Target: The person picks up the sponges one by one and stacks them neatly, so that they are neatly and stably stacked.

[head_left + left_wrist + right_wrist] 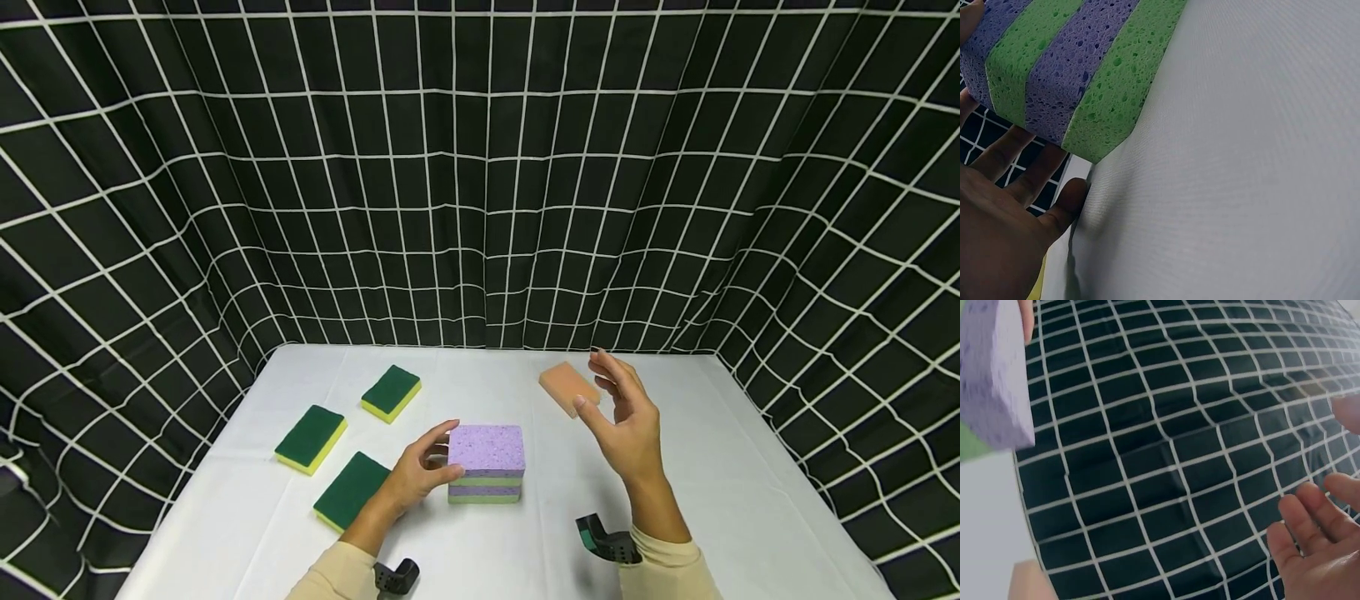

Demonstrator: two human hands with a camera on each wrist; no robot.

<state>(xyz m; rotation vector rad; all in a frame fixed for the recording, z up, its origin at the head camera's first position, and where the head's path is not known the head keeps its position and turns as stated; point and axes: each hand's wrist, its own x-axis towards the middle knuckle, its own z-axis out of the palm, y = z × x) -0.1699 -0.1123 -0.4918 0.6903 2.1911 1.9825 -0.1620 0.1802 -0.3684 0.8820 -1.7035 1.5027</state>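
Note:
Four thick sponges, purple and green by turns, form a stack [484, 490] at the middle of the table, with a purple sponge [487, 447] on top. My left hand [414, 472] pinches the top sponge at its left end, thumb at the front corner and forefinger at the back. In the left wrist view, the lower fingers spread beside the striped stack [1079, 81]. My right hand [628, 421] hovers with relaxed, parted fingers and holds nothing. Just left of its fingers lies an orange sponge [566, 387]. In the right wrist view, the right hand [1322, 544] is apart from the purple sponge [997, 381].
Three green-and-yellow scrub sponges lie on the left: one at the back [391, 392], one farther left [310, 437] and one nearer [354, 490], partly behind my left hand. A white cloth covers the table [750, 500]. Black curtains [487, 183] with white grid lines surround it.

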